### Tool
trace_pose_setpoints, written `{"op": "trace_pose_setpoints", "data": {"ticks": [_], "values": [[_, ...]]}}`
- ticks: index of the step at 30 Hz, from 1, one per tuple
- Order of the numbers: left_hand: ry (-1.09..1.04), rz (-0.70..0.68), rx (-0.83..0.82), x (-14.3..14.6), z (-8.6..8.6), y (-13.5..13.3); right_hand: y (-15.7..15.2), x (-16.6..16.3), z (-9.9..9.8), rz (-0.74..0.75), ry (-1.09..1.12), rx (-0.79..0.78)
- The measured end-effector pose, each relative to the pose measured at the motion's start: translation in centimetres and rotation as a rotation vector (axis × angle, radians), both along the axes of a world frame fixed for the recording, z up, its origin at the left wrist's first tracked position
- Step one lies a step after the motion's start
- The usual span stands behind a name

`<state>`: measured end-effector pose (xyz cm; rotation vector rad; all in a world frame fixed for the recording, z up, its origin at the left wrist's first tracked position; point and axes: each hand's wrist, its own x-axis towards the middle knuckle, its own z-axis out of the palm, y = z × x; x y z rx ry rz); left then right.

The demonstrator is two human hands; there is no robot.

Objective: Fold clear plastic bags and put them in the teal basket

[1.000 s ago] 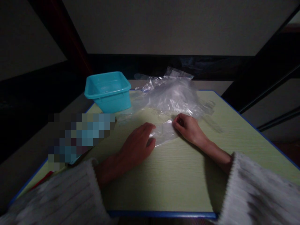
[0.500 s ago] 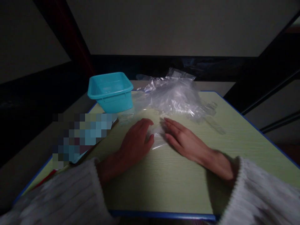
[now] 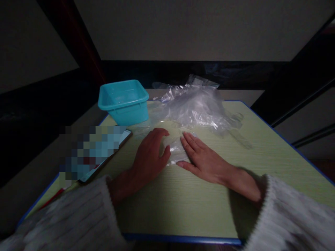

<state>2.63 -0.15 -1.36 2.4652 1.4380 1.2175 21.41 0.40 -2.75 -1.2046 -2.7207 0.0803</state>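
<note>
A clear plastic bag [image 3: 175, 150] lies flat, apparently folded small, on the table between my hands. My right hand [image 3: 201, 153] rests palm down over its right part, fingers stretched out. At its left edge is my left hand [image 3: 151, 151], curved, with thumb and fingers apart and nothing gripped between them. Just beyond my fingers spreads a loose heap of clear plastic bags [image 3: 196, 106], crumpled and overlapping.
A turquoise plastic basket [image 3: 125, 108] stands at the back left of the table [image 3: 178, 205], which has a blue edge. Left of my left hand lies a phone [image 3: 104, 153], its screen blurred out, with a red cable [image 3: 52, 198] near it. Panels rise behind the table.
My right hand has turned flatter and come down over the bag, its thumb moving left and nearer. My left hand has shifted slightly left, and more of the bag shows between the hands.
</note>
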Motion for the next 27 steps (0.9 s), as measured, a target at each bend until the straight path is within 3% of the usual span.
{"op": "trace_pose_setpoints", "data": {"ticks": [12,16,21,27], "values": [[0.002,0.004,-0.027,-0.1,-0.1,0.0,-0.8,-1.2,0.9,-0.059,0.015,-0.106],[0.010,-0.021,-0.033,0.0,0.0,-0.3,-0.4,-0.3,1.6,-0.015,0.094,-0.134],[0.064,-0.161,-0.014,0.2,0.0,-1.1,1.4,3.1,3.1,0.014,0.295,-0.107],[0.171,-0.364,-0.092,0.2,0.0,-1.3,2.8,5.4,3.2,0.015,0.254,-0.109]]}}
